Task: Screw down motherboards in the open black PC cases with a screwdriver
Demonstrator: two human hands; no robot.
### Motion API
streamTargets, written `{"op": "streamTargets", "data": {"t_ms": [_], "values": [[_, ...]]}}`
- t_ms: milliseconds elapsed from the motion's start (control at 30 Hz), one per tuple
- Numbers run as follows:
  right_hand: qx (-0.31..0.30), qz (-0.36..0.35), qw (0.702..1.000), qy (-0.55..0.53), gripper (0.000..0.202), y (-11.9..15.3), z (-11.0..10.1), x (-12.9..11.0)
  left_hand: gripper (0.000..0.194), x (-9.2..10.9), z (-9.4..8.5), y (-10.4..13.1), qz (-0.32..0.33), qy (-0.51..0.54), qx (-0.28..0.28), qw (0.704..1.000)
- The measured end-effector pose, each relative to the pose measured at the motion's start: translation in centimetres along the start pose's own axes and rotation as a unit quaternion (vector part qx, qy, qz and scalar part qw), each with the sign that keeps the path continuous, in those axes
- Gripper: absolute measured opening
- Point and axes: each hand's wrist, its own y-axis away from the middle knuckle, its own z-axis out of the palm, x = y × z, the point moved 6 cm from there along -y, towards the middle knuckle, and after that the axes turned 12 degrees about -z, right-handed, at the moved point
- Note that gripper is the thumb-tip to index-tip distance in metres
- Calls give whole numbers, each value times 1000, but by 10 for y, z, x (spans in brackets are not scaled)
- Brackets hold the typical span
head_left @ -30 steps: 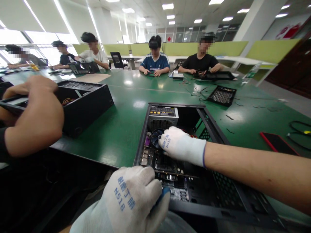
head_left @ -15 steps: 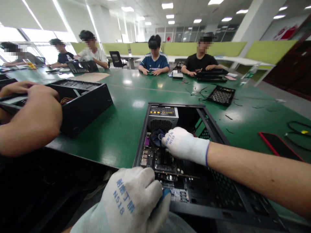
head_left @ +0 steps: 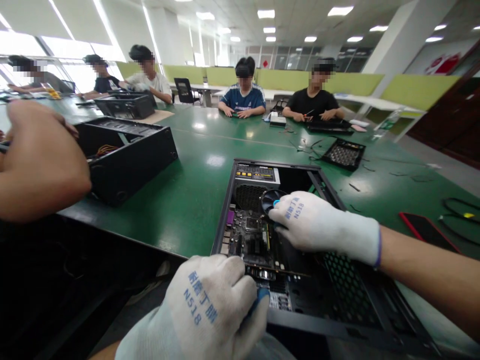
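Note:
An open black computer case (head_left: pixel 311 320) lies on its side before me. My gloved right hand (head_left: pixel 318 222) is closed on a round black CPU cooler fan (head_left: pixel 268 201), which is off the motherboard (head_left: pixel 243 245) and beside its upper right part. The bare processor socket area (head_left: pixel 253 224) now shows. My gloved left hand (head_left: pixel 213 305) is curled over the near left corner of the case, gripping its edge; its fingertips are partly hidden. A power supply (head_left: pixel 257 176) sits at the far end of the case. An expansion card (head_left: pixel 262 272) stands in the board near my left hand.
Another person's arm (head_left: pixel 41 155) reaches into a second black case (head_left: pixel 131 165) at left. A red-edged phone-like slab (head_left: pixel 427 232) and black cable (head_left: pixel 459 212) lie at right. Beyond are a black perforated part (head_left: pixel 343 153) and several people working around the green table (head_left: pixel 195 190).
My right hand has lifted the CPU cooler fan off the motherboard and moved it to the right. My left hand stays at the case edge. The neighbour's arm has shifted left.

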Motion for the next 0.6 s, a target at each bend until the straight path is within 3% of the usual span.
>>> {"op": "streamTargets", "data": {"t_ms": [167,267,433,600], "values": [[-76,72,994,-13,21,21,6,26,25,-1,1,1,4,8,9,1000],[-89,92,992,8,24,23,11,38,26,-1,2,1,3,8,8,1000],[-82,99,990,57,25,8,16,56,27,-2,5,2,-2,2,4,1000],[-128,112,984,44,24,-12,26,70,27,-3,7,5,-7,-2,6,1000]]}}
